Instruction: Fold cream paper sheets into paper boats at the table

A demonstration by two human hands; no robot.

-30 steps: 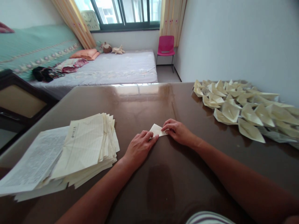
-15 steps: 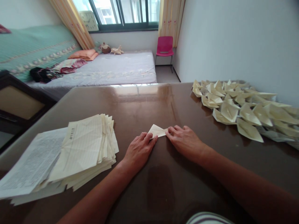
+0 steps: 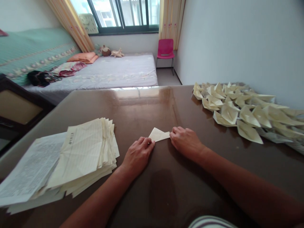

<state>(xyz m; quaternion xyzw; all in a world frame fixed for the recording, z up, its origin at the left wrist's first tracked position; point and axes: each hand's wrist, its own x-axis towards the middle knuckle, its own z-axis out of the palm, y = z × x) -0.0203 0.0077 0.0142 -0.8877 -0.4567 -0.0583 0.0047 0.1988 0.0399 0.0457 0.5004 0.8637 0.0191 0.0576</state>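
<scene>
A small folded piece of cream paper [image 3: 158,135] lies on the brown tabletop [image 3: 137,109] between my two hands. Its left part rises to a point and its right part is a narrow strip. My left hand [image 3: 140,152] is closed, with thumb and fingers pinching the paper's lower left corner. On the other side, my right hand [image 3: 185,138] has its fingers curled and pressed together at the end of the strip. Both hands rest low against the table.
A stack of cream lined sheets [image 3: 80,148] lies at the left, partly over printed white paper [image 3: 33,167]. Rows of folded paper boats [image 3: 247,115] cover the right side by the wall. Beyond the table are a bed [image 3: 128,68] and a pink chair [image 3: 165,49].
My left thumb has drawn back to the left corner, baring more of the folded paper. My right hand stays at the strip's end. The whole view has shifted slightly.
</scene>
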